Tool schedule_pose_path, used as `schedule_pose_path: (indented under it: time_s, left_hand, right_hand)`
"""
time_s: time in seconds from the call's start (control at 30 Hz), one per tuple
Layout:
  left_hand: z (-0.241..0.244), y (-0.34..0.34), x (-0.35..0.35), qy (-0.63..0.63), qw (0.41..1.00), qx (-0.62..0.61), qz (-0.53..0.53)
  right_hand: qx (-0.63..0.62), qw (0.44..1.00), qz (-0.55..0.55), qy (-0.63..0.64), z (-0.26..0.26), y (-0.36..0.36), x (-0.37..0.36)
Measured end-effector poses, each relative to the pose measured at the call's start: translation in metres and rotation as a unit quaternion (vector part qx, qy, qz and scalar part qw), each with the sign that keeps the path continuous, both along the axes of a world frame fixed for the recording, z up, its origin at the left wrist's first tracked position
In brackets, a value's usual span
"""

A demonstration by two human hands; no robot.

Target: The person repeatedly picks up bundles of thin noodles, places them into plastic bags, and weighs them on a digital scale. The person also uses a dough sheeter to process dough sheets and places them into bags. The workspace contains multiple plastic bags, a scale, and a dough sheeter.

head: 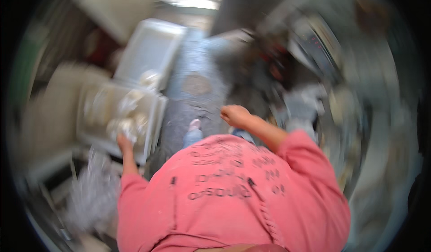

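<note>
My left hand [125,144] is at the near edge of a white plastic crate [148,130], against one of several pale items in clear plastic bags [126,127]; blur hides whether its fingers grip the bag. With its fingers curled, my right hand [232,114] hangs over the floor in front of my body, and no object shows in it. Beyond the first crate stands a second white crate [148,50], with a bagged pale item [150,78] at its near end.
A wet-looking grey floor [195,63] runs ahead between the crates and blurred equipment. Clear plastic bags [92,191] hang or lie at the lower left. On the right are a panel with small red lights [315,43] and a grey container [299,107].
</note>
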State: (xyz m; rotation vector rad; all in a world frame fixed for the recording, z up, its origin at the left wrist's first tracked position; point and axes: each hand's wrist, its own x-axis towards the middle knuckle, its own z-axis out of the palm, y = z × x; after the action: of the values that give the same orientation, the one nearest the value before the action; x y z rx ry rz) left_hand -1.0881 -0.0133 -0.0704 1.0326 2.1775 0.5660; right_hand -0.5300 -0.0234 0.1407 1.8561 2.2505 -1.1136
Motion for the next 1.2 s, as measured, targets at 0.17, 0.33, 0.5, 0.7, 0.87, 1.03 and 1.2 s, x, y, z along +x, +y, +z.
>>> schedule_pose_path:
  time_s: [0.17,0.33,0.5,0.7,0.87,1.03,1.2]
  left_hand:
    - [0.058,0.050,0.115,0.367,0.912,-0.076,-0.167]
    - [0.018,0.113,0.297,0.018,0.875,0.089,-0.475]
    - [0.089,0.098,0.571,-0.101,0.719,0.097,-0.681]
    - [0.129,0.011,0.829,-0.082,0.650,0.037,-0.754]
    - [0.050,-0.037,0.962,0.010,0.720,0.209,-0.661]
    - [0.067,-0.041,1.030,0.090,0.719,-0.040,-0.688]
    - [0.092,-0.034,1.016,0.050,0.673,0.007,-0.738]
  right_hand:
    - [-0.115,0.963,-0.221,-0.105,-0.003,-0.113,0.058]
    - [-0.146,0.895,-0.414,-0.076,-0.026,-0.226,0.082]
    - [-0.080,0.844,-0.530,-0.011,-0.057,-0.306,0.095]
    - [-0.009,0.770,-0.632,0.082,-0.065,-0.335,0.166]
    - [0.115,0.699,-0.675,0.206,-0.048,-0.331,0.295]
    - [0.070,0.483,-0.697,0.524,0.006,-0.316,0.474]
    - [0.015,0.463,-0.622,0.631,0.004,-0.255,0.564]
